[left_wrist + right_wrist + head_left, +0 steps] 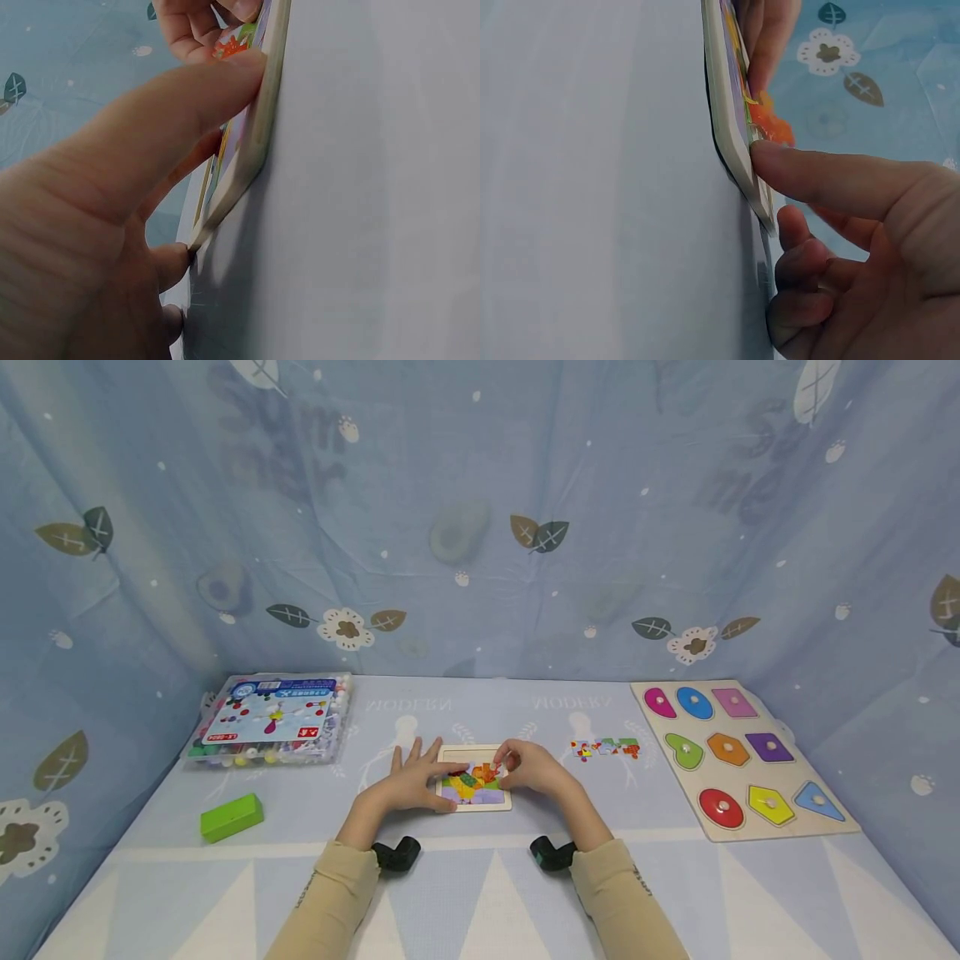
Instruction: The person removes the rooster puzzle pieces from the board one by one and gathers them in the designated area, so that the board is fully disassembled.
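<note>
A small wooden jigsaw puzzle with a pale frame and a colourful picture lies between both hands. My left hand rests on its left side with fingers spread; the thumb lies on the near edge and the index finger reaches over the picture. At the right side of the board, my right hand pinches an orange puzzle piece, which stands tilted up from the picture. The right thumb is at the frame's rim, and the other fingers are curled. Part of the picture is hidden under the fingers.
Several loose puzzle pieces lie right of the hands. Farther right is a wooden shape board with knobbed shapes. A clear box of colourful parts stands back left, with a green block in front. A patterned curtain hangs behind.
</note>
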`<move>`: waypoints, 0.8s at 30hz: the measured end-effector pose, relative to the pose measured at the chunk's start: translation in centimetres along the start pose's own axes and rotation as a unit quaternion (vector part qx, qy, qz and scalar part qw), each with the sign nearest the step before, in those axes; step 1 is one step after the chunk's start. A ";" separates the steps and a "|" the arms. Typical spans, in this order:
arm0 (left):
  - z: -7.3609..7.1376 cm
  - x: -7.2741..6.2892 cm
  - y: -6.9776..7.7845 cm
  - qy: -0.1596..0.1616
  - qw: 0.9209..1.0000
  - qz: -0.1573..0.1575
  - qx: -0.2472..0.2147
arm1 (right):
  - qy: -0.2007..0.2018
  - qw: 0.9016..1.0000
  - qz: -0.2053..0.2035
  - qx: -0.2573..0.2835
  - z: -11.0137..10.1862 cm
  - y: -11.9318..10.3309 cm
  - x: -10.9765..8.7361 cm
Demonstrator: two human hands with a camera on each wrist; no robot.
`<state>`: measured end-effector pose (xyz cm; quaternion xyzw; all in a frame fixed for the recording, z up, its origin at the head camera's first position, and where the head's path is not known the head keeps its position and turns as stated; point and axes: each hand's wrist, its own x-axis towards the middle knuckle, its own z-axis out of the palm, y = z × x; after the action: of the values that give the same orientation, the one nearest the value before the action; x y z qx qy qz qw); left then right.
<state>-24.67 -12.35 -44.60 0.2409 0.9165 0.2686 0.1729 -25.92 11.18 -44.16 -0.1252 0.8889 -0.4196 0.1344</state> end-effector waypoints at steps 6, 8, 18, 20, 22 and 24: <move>0.1 0.0 -0.1 0.000 1.000 0.000 -0.002 | -0.009 0.999 -0.012 0.046 -0.1 -0.2 0.0; 0.1 0.0 -0.1 -0.002 1.000 -0.001 -0.002 | -0.017 0.998 -0.009 0.062 -0.1 -0.3 -0.1; 0.0 0.1 -0.2 -0.008 1.000 -0.004 -0.004 | -0.016 0.996 0.003 0.091 -0.6 -0.5 -0.3; -0.1 0.1 -0.2 -0.007 1.000 -0.001 -0.001 | -0.015 0.996 0.005 0.092 -0.6 -0.5 -0.3; -0.1 0.1 -0.1 -0.007 1.000 0.000 -0.002 | -0.007 0.996 0.008 0.089 -0.6 -0.1 -0.1; -0.2 0.0 -0.1 -0.006 1.000 0.001 -0.002 | 0.000 0.996 0.015 0.089 -0.7 0.0 -0.1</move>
<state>-24.83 -12.48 -44.50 0.2433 0.9148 0.2689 0.1781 -26.11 11.68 -43.69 -0.0994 0.8498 -0.4950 0.1512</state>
